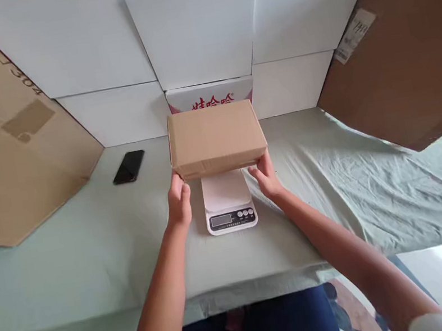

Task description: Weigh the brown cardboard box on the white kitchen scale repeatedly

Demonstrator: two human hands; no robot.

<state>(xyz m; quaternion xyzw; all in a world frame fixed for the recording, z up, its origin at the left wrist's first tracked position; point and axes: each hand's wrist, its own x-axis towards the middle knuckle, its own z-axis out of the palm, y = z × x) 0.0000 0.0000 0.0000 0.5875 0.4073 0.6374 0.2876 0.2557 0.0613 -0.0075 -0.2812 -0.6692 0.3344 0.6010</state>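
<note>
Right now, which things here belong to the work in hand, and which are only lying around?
Belonging, it seems:
brown rectangular cardboard box, held between the left hand and right hand;
white plastic scale, partly hidden by the box.

Just around, apparently:
black rectangular phone on pale green cloth;
tan cardboard panel at left;
brown cardboard panel at right.

One head-worn camera looks from above, facing forward and steeply downward. It is rather near to the hands (178, 202), and its wide view takes in the counter (91, 257), up to the white panels (197, 32) standing behind.
</note>
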